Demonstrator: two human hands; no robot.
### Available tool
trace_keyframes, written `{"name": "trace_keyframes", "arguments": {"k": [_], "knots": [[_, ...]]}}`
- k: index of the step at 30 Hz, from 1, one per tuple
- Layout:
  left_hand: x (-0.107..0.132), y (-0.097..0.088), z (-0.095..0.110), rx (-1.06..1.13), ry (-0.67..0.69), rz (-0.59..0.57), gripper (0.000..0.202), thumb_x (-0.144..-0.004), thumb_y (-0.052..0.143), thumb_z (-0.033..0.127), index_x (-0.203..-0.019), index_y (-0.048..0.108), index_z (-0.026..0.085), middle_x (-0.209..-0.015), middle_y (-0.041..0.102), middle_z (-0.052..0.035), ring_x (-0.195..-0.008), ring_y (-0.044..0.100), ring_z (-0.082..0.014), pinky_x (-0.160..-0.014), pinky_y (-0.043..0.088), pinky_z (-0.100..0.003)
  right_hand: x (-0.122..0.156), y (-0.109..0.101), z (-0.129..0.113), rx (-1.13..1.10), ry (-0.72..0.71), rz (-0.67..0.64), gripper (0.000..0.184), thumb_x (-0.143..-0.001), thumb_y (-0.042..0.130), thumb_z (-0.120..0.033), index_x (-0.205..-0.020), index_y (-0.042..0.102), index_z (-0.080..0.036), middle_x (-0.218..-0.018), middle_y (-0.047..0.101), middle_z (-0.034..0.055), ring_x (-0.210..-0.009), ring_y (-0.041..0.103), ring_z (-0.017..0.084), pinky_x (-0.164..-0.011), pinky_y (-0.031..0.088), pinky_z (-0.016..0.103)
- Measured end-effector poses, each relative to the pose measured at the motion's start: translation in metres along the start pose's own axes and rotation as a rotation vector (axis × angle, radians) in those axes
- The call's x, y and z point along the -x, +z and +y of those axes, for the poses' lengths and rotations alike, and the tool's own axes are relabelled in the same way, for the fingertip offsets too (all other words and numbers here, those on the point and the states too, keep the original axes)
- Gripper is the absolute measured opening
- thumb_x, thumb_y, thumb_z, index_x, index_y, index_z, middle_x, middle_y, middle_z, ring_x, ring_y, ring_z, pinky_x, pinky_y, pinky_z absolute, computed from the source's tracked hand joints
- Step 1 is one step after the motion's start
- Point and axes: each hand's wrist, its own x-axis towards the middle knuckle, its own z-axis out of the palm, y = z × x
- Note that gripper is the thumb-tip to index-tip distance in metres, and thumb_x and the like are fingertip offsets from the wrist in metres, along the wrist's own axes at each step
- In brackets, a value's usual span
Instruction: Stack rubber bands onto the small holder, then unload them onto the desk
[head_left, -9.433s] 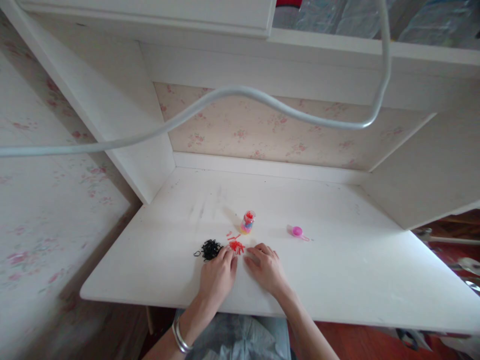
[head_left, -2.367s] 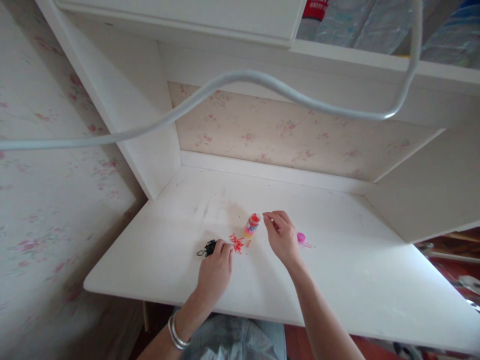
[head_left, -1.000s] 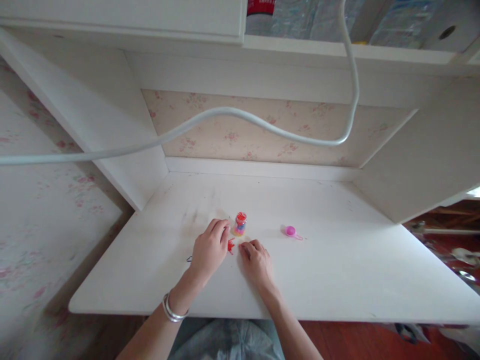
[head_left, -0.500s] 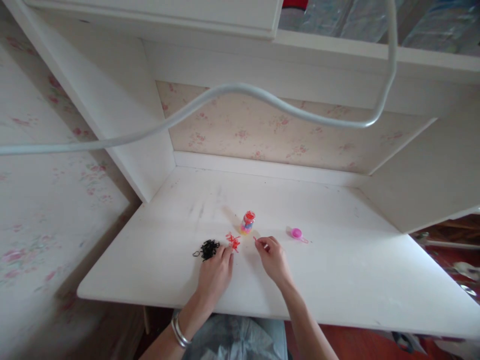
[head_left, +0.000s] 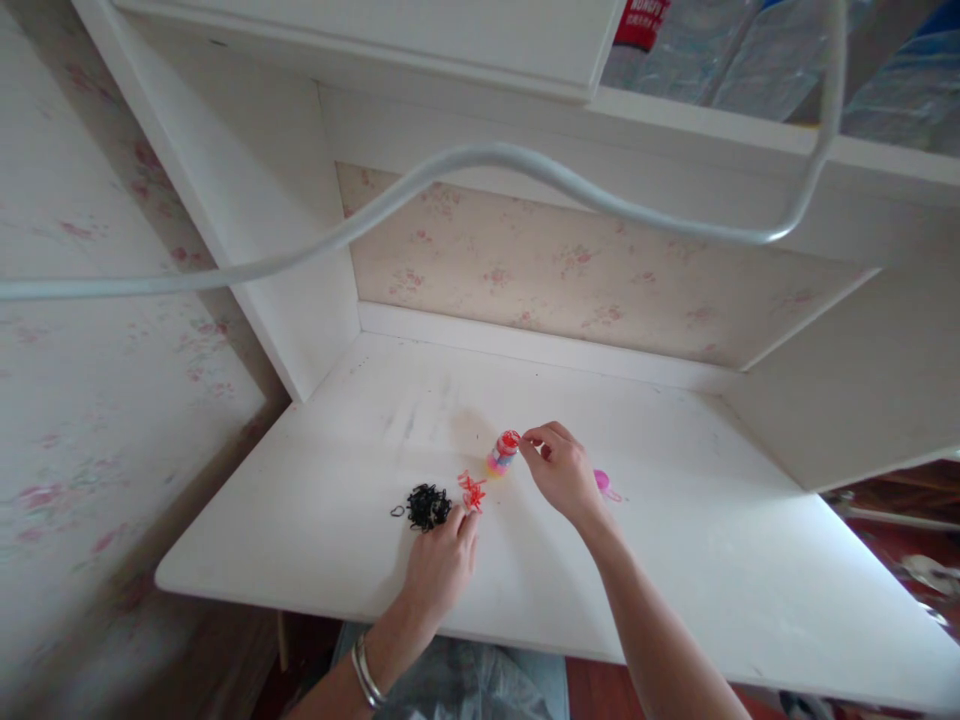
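A small jar [head_left: 502,455] with a pink and yellow base and red rubber bands in its mouth stands tilted in view on the desk. My right hand [head_left: 559,465] is at the jar's mouth, thumb and forefinger pinched on a red rubber band that is mostly hidden. On the desk lies a small pile of red rubber bands [head_left: 472,492]. My left hand [head_left: 442,560] rests palm down, fingers stretched out to the near edge of this pile, nothing visibly held. A heap of black rubber bands [head_left: 427,507] lies just beyond its fingers, to the left.
A pink lid [head_left: 602,481] with a loop lies right of the jar, partly behind my right hand. The white desk [head_left: 712,560] has side panels and a back ledge. A pale cable [head_left: 487,157] crosses high in front. Plastic bottles [head_left: 750,60] sit on the shelf above.
My right hand has moved up and away from me, from the desk beside the jar to its mouth, carrying the red rubber band. My left hand stays by the piles.
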Motion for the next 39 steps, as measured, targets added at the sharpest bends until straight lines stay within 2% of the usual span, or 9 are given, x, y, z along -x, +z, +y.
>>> {"name": "trace_keyframes", "arguments": {"k": [6,11,17,21,25,31,39], "knots": [[-0.001,-0.001,-0.001,0.075,-0.024,-0.026,0.033,-0.092,0.037,0.019,-0.118,0.056,0.025,-0.109,0.062,-0.0079,-0.076,0.065,-0.0147,-0.057,0.045,-0.023,-0.011,0.003,0.001,0.112,-0.046,-0.047,0.02,-0.083,0.052,-0.032,-0.08,0.07,-0.023,-0.085,0.063,0.0031,-0.065,0.056,0.013,-0.063,0.042,0.026],[-0.002,-0.003,-0.001,0.098,-0.024,-0.013,0.031,-0.093,0.036,0.02,-0.115,0.057,0.026,-0.106,0.061,-0.0061,-0.078,0.064,-0.0145,-0.057,0.045,-0.023,-0.007,0.0,-0.002,0.143,-0.066,-0.016,0.017,-0.084,0.053,-0.03,-0.083,0.069,-0.024,-0.087,0.063,0.0021,-0.063,0.056,0.012,-0.064,0.042,0.026],[-0.002,-0.002,-0.002,0.102,-0.014,-0.01,0.03,-0.094,0.035,0.021,-0.115,0.056,0.026,-0.105,0.062,-0.0051,-0.077,0.065,-0.0145,-0.056,0.045,-0.024,0.02,0.002,-0.012,0.258,-0.105,0.018,0.03,-0.092,0.045,-0.037,-0.114,0.064,-0.029,-0.103,0.059,0.006,-0.075,0.058,0.016,-0.065,0.044,0.027],[-0.003,-0.003,-0.003,0.099,-0.002,-0.016,0.029,-0.094,0.035,0.021,-0.114,0.056,0.026,-0.106,0.061,-0.0049,-0.078,0.065,-0.0149,-0.056,0.046,-0.025,0.027,0.009,-0.01,0.342,-0.14,-0.017,0.035,-0.092,0.046,-0.041,-0.123,0.059,-0.03,-0.113,0.055,0.0089,-0.086,0.056,0.02,-0.072,0.046,0.032],[-0.003,-0.003,-0.002,0.103,-0.008,-0.018,0.028,-0.094,0.036,0.02,-0.111,0.057,0.025,-0.105,0.062,-0.0053,-0.078,0.064,-0.0142,-0.057,0.045,-0.024,0.024,0.01,-0.009,0.408,-0.155,-0.048,0.035,-0.093,0.045,-0.041,-0.123,0.059,-0.031,-0.117,0.054,0.009,-0.09,0.054,0.021,-0.072,0.046,0.032],[-0.003,-0.001,-0.003,0.09,-0.007,-0.028,0.027,-0.095,0.035,0.023,-0.108,0.058,0.025,-0.105,0.062,-0.0045,-0.075,0.064,-0.0138,-0.056,0.044,-0.023,0.018,0.001,-0.024,0.51,-0.145,-0.102,0.032,-0.092,0.045,-0.044,-0.116,0.062,-0.033,-0.122,0.053,0.0065,-0.097,0.053,0.022,-0.078,0.045,0.033],[-0.004,0.0,-0.003,0.083,-0.007,-0.026,0.026,-0.094,0.036,0.022,-0.106,0.058,0.025,-0.102,0.063,-0.0042,-0.074,0.064,-0.0136,-0.055,0.042,-0.023,0.004,-0.004,-0.033,0.512,-0.03,-0.282,0.034,-0.089,0.044,-0.054,-0.102,0.069,-0.035,-0.13,0.051,0.0032,-0.113,0.05,0.024,-0.084,0.045,0.037]]}}
